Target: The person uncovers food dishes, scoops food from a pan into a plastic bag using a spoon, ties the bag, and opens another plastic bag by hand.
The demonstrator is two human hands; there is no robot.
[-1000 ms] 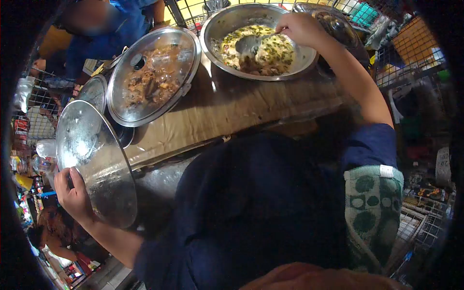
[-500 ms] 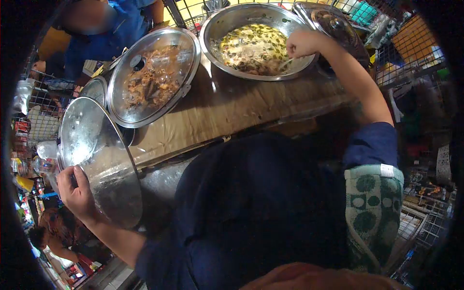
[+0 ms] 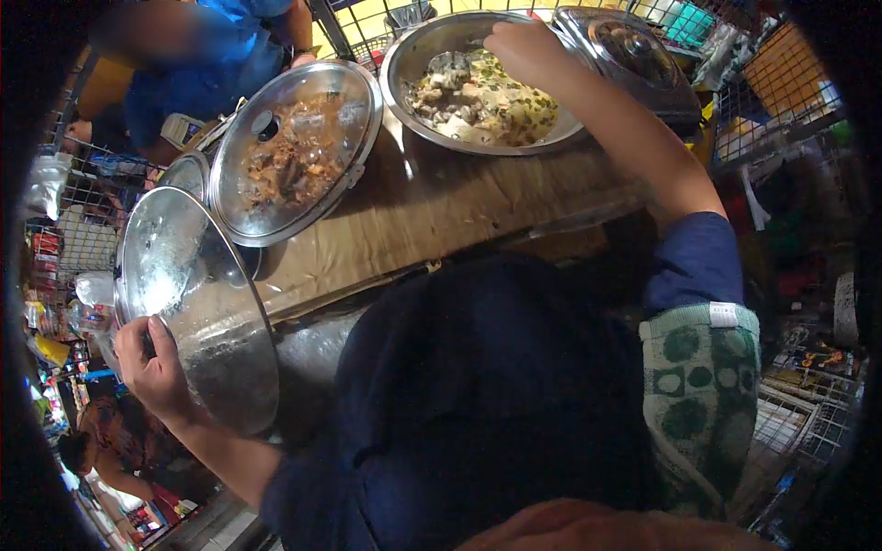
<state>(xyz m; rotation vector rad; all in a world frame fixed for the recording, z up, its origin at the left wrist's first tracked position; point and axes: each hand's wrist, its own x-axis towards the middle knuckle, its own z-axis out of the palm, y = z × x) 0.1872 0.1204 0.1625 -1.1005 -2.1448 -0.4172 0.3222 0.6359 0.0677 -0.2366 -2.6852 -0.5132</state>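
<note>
My right hand (image 3: pixel 525 50) is closed over the far right part of a wide steel basin (image 3: pixel 393 87), gripping a ladle whose handle is mostly hidden by the hand. The ladle's scoop (image 3: pixel 450 66) shows at the left of the basin, among a creamy yellow stew (image 3: pixel 501 96) with chunks and green leaves. At the lower left, my left hand (image 3: pixel 152 363) grips a large clear lid (image 3: pixel 207 321) by its outer side, holding it tilted on edge; the knob is hidden behind the fingers.
A lidded pan of reddish-brown stew (image 3: pixel 294 151) stands left of the basin, and a lidded dark pot (image 3: pixel 634 55) to its right. The brown-covered counter (image 3: pixel 441 211) runs in front. Wire mesh (image 3: pixel 781 83) borders the stall; a person in blue (image 3: pixel 202 83) is beyond it.
My right hand has moved up and left, away from the basin's right side. The scoop has come into sight, and chunks are gathered at the left. My left hand still holds the lid.
</note>
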